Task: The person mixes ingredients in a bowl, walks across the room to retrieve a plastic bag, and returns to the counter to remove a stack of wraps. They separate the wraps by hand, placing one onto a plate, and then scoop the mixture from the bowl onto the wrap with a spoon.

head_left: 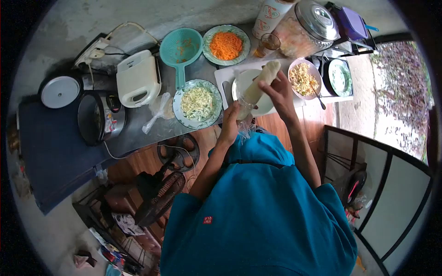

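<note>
Your desk (pixel 55 152) runs along the wall, and most of what it carries sits toward its right end. At the left end stands a rice cooker (pixel 99 117) with its lid (pixel 60 92) beside it, and next to that a white sandwich maker (pixel 138 78). Near the back edge lie a teal colander (pixel 180 48) and a plate of carrot (pixel 226 45); near the front edge sits a plate of cabbage (pixel 198 103). At the right end a white board (pixel 224 80) carries a plate (pixel 241 83), with a bowl (pixel 304 78) just beside it. Over that plate you hold a bagged roll (pixel 258 87), tilted. Your left hand (pixel 230 124) is clamped around its lower end, and your right hand (pixel 278 92) grips its upper part.
</note>
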Motion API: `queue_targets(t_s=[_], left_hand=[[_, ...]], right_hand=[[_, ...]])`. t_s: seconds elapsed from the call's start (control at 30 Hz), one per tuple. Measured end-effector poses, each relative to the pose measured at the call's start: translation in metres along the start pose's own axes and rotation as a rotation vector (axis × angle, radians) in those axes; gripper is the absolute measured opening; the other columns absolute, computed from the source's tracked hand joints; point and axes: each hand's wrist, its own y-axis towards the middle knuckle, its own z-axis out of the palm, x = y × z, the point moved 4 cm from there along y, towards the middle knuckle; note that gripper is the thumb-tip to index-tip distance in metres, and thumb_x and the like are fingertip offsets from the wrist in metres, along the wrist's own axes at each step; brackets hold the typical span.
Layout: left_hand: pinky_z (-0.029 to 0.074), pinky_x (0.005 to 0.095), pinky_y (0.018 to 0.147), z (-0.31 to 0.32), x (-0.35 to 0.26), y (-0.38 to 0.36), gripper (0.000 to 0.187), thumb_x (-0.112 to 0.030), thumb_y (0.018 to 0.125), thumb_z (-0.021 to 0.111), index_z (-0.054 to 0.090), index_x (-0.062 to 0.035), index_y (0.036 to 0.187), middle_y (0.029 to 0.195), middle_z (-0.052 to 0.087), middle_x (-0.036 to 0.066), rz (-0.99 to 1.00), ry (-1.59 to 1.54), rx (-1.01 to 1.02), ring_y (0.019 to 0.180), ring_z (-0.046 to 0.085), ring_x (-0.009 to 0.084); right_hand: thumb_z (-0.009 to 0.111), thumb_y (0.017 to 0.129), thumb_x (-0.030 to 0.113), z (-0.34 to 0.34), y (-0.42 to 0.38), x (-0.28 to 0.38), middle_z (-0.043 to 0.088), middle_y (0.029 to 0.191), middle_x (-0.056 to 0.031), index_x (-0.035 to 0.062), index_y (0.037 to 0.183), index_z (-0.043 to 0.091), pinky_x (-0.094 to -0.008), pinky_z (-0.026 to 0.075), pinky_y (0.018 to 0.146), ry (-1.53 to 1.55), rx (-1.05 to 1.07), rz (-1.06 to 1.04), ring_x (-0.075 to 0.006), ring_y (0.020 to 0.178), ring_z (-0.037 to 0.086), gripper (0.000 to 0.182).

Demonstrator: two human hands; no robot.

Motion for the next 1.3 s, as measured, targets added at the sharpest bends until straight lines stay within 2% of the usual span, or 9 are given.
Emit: queue_targets(t_s=[0.23,0.43,0.83,0.93,1.0,1.1,1.17,1.23,1.3], left_hand=[[0.053,0.0288,0.063,-0.01,-0.002,0.009,0.052,-0.042,0.101,0.028,0.049,-0.0007,0.123,0.104,0.063,0.013,-0.072,-0.03,0.023,0.073,0.06,0.0139],[0.05,0.0247,0.061,-0.04,-0.005,0.033,0.053,-0.045,0.099,0.035,0.054,0.0006,0.119,0.098,0.066,0.012,-0.002,-0.002,-0.059,0.068,0.06,0.0118],[0.051,0.0347,0.06,-0.124,-0.012,0.167,0.039,-0.033,0.096,0.048,0.063,0.0021,0.103,0.079,0.064,0.014,0.217,0.814,-0.338,0.067,0.063,0.0227],[0.049,0.04,0.076,-0.12,-0.009,0.174,0.04,-0.029,0.088,0.06,0.057,0.0006,0.114,0.091,0.063,0.018,0.249,1.029,-0.369,0.086,0.062,0.0308],[0.042,0.0387,0.089,-0.104,-0.014,0.161,0.056,-0.031,0.081,0.068,0.049,0.0003,0.123,0.111,0.058,0.019,0.549,1.522,-0.486,0.108,0.054,0.0331],[0.028,0.0442,0.103,-0.048,-0.044,0.124,0.073,-0.027,0.075,0.072,0.036,-0.0035,0.134,0.119,0.051,0.02,0.637,1.707,-0.566,0.122,0.04,0.0389],[0.034,0.0401,0.1,-0.028,-0.047,0.115,0.063,-0.029,0.081,0.068,0.041,-0.0017,0.132,0.119,0.054,0.019,0.651,1.768,-0.573,0.119,0.046,0.0338],[0.041,0.0363,0.096,-0.024,-0.031,0.121,0.055,-0.037,0.091,0.056,0.042,-0.0019,0.132,0.121,0.055,0.018,0.155,0.535,-0.099,0.113,0.053,0.0278],[0.047,0.04,0.092,-0.002,-0.018,0.11,0.066,-0.051,0.096,0.04,0.036,0.0,0.137,0.126,0.052,0.016,-0.164,0.094,0.172,0.112,0.057,0.0287]], right_hand=[[0.07,0.083,0.015,-0.018,0.014,-0.015,0.065,0.101,-0.0154,-0.0018,0.12,0.048,-0.0314,0.052,0.078,-0.086,-0.049,0.079,-0.0196,0.09,0.064,0.046],[0.068,0.085,0.012,-0.054,0.042,-0.027,0.065,0.097,-0.0116,0.0019,0.113,0.052,-0.0327,0.055,0.074,0.266,-0.239,0.029,-0.0198,0.085,0.066,0.034],[0.067,0.086,0.01,-0.086,0.053,-0.036,0.064,0.097,-0.0106,0.003,0.107,0.053,-0.0304,0.055,0.071,0.275,-0.259,-0.008,-0.0182,0.085,0.065,0.027],[0.066,0.086,0.011,-0.091,0.045,-0.042,0.065,0.094,-0.0105,0.0027,0.11,0.053,-0.0299,0.056,0.069,0.265,-0.291,0.014,-0.018,0.082,0.066,0.028],[0.066,0.086,0.011,-0.094,0.042,-0.043,0.065,0.095,-0.0111,0.0025,0.109,0.053,-0.0298,0.055,0.07,0.246,-0.291,0.029,-0.0183,0.082,0.066,0.028],[0.066,0.086,0.013,-0.092,0.038,-0.036,0.065,0.098,-0.0131,0.0013,0.11,0.053,-0.031,0.055,0.071,0.21,-0.259,0.056,-0.0197,0.084,0.066,0.029],[0.067,0.086,0.014,-0.084,0.038,-0.03,0.065,0.099,-0.0139,0.0004,0.113,0.052,-0.0326,0.055,0.073,0.163,-0.145,0.102,-0.0207,0.087,0.066,0.034],[0.067,0.086,0.015,-0.075,0.039,-0.025,0.065,0.099,-0.0144,-0.0002,0.117,0.05,-0.0336,0.055,0.075,0.156,-0.11,0.131,-0.0216,0.089,0.065,0.039],[0.068,0.086,0.015,-0.062,0.044,-0.017,0.065,0.099,-0.0146,-0.0007,0.119,0.048,-0.0329,0.054,0.075,0.177,0.021,0.147,-0.0216,0.089,0.065,0.042]])
